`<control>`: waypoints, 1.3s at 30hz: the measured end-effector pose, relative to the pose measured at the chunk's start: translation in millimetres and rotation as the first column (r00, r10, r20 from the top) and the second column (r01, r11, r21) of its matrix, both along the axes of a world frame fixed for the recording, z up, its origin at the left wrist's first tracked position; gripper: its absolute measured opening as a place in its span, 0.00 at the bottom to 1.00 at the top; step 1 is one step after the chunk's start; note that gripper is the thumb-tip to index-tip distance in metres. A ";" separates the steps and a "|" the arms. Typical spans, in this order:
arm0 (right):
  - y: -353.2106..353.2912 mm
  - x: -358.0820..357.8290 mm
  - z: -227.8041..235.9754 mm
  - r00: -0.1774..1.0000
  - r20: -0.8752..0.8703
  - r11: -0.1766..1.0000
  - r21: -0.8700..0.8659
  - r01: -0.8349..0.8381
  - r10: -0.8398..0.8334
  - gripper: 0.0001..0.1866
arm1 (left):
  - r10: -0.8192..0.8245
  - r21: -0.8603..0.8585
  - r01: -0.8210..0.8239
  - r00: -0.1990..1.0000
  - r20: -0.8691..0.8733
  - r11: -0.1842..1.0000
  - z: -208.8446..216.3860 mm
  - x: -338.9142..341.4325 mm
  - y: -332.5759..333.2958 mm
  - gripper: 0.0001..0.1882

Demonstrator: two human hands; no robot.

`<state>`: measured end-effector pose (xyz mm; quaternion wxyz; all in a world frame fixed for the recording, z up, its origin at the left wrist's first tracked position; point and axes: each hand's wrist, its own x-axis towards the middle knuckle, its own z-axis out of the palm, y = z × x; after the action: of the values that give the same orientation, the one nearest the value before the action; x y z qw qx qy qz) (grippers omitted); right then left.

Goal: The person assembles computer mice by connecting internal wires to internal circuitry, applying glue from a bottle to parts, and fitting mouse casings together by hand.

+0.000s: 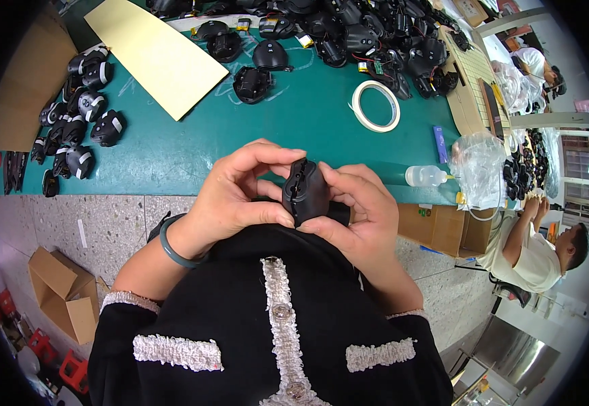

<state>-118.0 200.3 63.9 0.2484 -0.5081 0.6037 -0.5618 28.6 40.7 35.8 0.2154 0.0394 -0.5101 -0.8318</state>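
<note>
Both hands hold a rounded black plastic casing (313, 193) in front of my chest, over the near edge of the table. A dark, uneven seam with small notches runs down its left side, between two shell parts. My left hand (230, 196) grips that seam side, thumb low and index finger on top. On the other side my right hand (362, 213) pinches the smooth shell, its thumb at the bottom and fingertips near the top. What lies inside the casing is hidden.
Black casings with white tape strips (93, 105) lie on the green table (172, 162), left of a pale yellow board (159, 54). Many black parts (362, 40) heap at the back. A tape roll (396, 116), clear bottle (425, 176) and plastic bag (477, 166) are right. A co-worker (531, 250) sits beyond.
</note>
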 end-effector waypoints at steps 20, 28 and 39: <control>-16.5 15.6 -13.3 0.751 -0.531 0.906 -0.366 0.214 -0.392 0.30 | -0.087 -0.182 0.101 0.992 0.087 0.978 10.9 1.3 12.7 0.40; -8.4 16.3 -18.6 0.673 -0.610 0.894 -0.407 0.186 -0.418 0.30 | 0.010 -0.473 0.030 0.997 0.081 0.880 14.8 2.9 14.3 0.30; -6.7 13.8 -12.4 0.701 -0.635 0.925 -0.369 0.094 -0.325 0.35 | -0.199 0.218 0.177 0.977 0.082 0.960 10.4 2.0 7.6 0.31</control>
<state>-104.1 193.6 51.5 -0.1414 -0.6384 0.6113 -0.4459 30.7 48.3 46.2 0.1033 0.0563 -0.4314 -0.8945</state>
